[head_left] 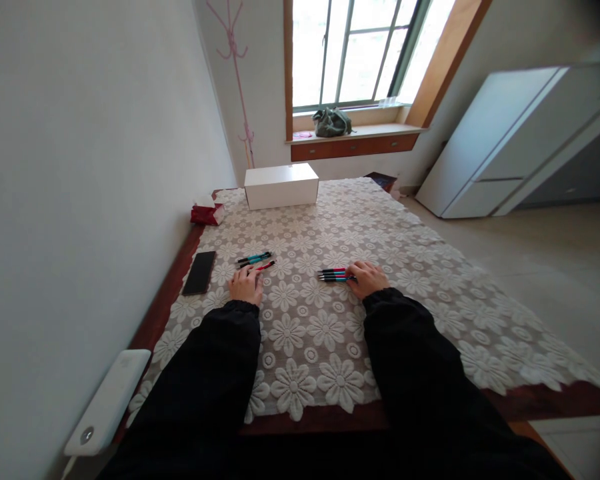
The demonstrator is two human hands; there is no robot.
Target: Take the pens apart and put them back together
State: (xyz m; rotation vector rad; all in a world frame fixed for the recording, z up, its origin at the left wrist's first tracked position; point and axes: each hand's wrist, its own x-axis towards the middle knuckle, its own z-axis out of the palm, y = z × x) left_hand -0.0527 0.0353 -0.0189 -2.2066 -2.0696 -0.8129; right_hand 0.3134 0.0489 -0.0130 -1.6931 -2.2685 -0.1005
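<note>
My left hand [245, 284] rests on the white lace tablecloth [325, 333] with its fingers closed on a red pen [266, 266] that points away to the right. Just beyond it lie two teal pens [254, 258] side by side. My right hand [367, 277] grips the ends of a small bundle of red and teal pens [334, 274] lying flat on the cloth, tips pointing left. Both arms wear black sleeves.
A black phone [199, 272] lies at the table's left edge near the wall. A white box [281, 185] and a red tissue pack [207, 213] sit at the far end. A white device [108, 402] lies at the near left corner. A white cabinet [505, 140] stands right.
</note>
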